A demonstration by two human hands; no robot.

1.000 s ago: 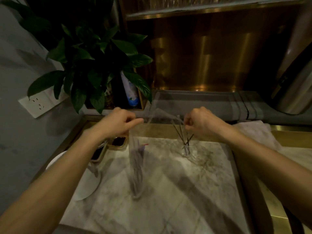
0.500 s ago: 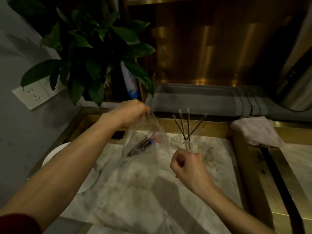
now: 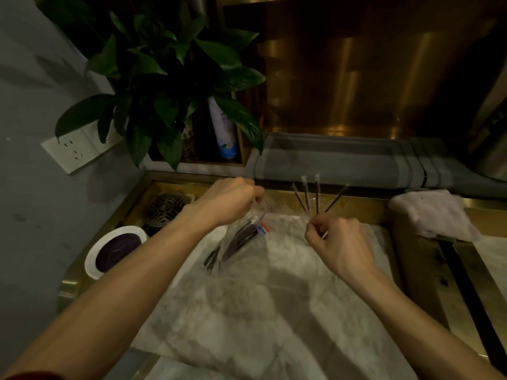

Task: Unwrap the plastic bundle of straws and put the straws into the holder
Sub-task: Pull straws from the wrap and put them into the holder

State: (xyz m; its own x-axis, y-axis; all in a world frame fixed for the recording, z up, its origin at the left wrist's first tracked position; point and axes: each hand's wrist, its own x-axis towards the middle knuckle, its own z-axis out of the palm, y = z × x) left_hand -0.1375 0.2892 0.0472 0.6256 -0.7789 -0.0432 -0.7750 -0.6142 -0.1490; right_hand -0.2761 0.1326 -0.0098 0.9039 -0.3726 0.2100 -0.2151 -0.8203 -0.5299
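Note:
My left hand grips the top of a clear plastic bag that hangs tilted over the marble counter. A bundle of dark straws with red and blue ends lies inside it. My right hand is curled in front of the holder, which it hides. It pinches what looks like a thin pale straw. Several wrapped straws fan upward just above its fingers.
A leafy plant and a white bottle stand at the back left. A white plate and a drain grate are on the left. A pale cloth lies right. A grey mat runs behind.
My right hand let go of the bag's top, dropped toward the counter, then rose to the holder. My left hand kept hold of the bag, whose straws now hang tilted.

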